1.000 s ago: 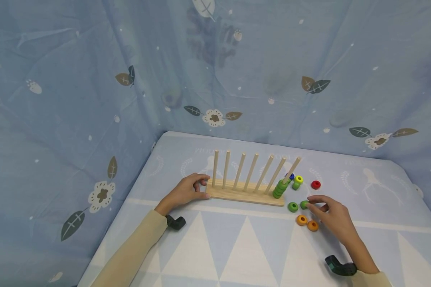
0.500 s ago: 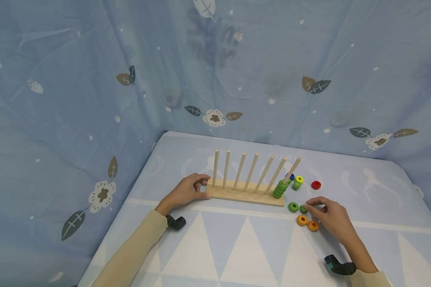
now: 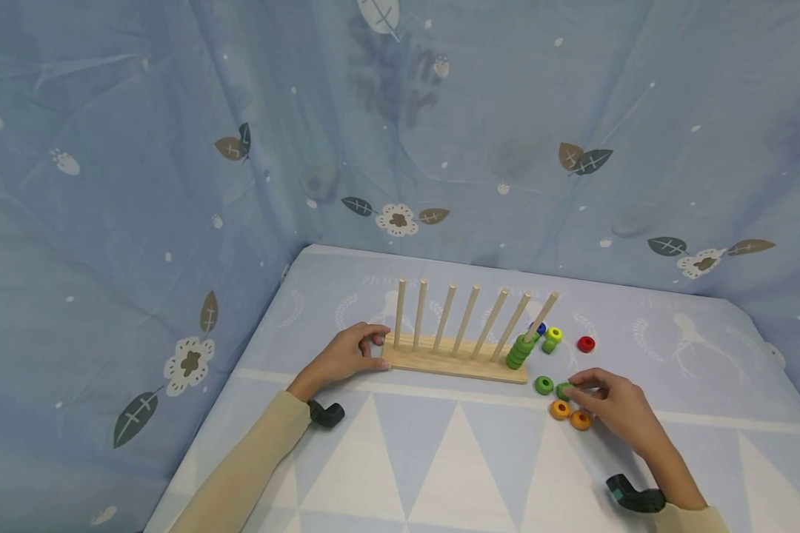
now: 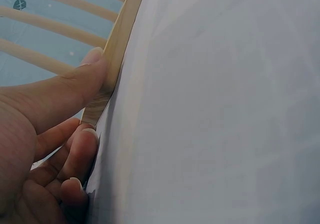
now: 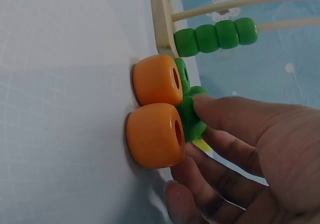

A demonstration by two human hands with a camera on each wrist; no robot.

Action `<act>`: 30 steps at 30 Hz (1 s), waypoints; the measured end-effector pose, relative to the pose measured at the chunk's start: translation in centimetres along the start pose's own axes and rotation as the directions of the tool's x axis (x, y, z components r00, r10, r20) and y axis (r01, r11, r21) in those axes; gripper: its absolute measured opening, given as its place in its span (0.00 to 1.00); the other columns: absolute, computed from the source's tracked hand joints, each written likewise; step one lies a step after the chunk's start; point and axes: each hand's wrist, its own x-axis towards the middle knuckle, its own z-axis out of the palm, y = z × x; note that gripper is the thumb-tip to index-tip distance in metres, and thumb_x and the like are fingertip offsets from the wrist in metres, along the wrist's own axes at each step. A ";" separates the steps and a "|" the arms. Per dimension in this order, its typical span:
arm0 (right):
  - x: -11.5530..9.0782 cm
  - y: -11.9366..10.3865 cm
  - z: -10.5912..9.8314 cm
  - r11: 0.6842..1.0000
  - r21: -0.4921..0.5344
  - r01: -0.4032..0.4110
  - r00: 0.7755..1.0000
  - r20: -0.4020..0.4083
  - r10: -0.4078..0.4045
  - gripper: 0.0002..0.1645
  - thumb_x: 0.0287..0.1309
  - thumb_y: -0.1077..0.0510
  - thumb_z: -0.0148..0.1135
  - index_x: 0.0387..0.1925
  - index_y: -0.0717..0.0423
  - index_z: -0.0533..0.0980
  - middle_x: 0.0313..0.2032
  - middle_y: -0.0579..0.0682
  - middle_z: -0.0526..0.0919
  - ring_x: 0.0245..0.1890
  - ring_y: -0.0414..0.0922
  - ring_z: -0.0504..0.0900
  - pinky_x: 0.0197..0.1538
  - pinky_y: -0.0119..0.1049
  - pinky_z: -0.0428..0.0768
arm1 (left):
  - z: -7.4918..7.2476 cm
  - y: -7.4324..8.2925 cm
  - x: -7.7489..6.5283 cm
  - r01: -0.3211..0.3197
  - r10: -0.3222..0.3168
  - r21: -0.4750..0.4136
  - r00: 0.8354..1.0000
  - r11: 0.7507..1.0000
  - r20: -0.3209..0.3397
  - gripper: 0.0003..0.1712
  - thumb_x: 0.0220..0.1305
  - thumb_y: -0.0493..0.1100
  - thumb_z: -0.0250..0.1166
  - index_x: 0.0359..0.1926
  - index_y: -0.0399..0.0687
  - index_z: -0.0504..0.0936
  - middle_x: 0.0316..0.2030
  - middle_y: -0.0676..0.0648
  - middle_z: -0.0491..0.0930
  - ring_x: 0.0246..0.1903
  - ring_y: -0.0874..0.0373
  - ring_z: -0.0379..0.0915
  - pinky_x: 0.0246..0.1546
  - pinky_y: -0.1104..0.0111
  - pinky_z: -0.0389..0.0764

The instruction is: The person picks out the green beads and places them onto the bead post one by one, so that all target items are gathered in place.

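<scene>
A wooden peg rack (image 3: 450, 363) with several upright pegs stands on the table. My left hand (image 3: 347, 352) grips its left end, thumb at the front and curled fingers behind; the left wrist view shows the thumb on the base's edge (image 4: 116, 66). Several green beads (image 3: 520, 352) are stacked on the rightmost peg. Right of the rack, my right hand (image 3: 616, 407) pinches a loose green bead (image 5: 190, 116) between thumb and fingers, low over the table. Another green bead (image 3: 543, 385) lies just left of it, and two orange beads (image 5: 156, 134) sit in front.
Behind the pinched bead lie a yellow bead (image 3: 555, 334) by a green one (image 3: 550, 346), a blue bead (image 3: 540, 328) partly hidden behind the last peg, and a red bead (image 3: 586, 344). Blue patterned cloth (image 3: 493, 148) hangs behind the table.
The right hand and its green bead have shifted slightly towards the table's front, and the bead has turned a little. The left hand and rack have stayed put.
</scene>
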 end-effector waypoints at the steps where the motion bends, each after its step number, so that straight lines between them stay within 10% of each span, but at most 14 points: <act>1: 0.0 0.0 0.0 1.000 0.006 -0.001 1.000 0.009 0.001 0.27 0.63 0.44 0.73 0.53 0.60 0.81 0.39 0.50 0.85 0.30 0.45 0.78 0.29 0.36 0.77 | 0.0 0.0 0.0 0.001 -0.001 0.003 1.000 1.000 0.000 0.40 0.59 0.49 0.79 0.69 0.46 0.75 0.48 0.50 0.77 0.34 0.57 0.74 0.42 0.65 0.77; 30: 0.0 0.2 0.2 0.998 -0.056 0.031 0.999 -0.018 -0.032 0.33 0.61 0.44 0.74 0.58 0.63 0.79 0.33 0.48 0.83 0.29 0.45 0.77 0.27 0.37 0.74 | 0.1 -0.3 0.1 -0.006 0.006 0.001 1.000 1.000 -0.007 0.40 0.58 0.48 0.79 0.69 0.45 0.75 0.48 0.50 0.77 0.33 0.57 0.74 0.42 0.65 0.77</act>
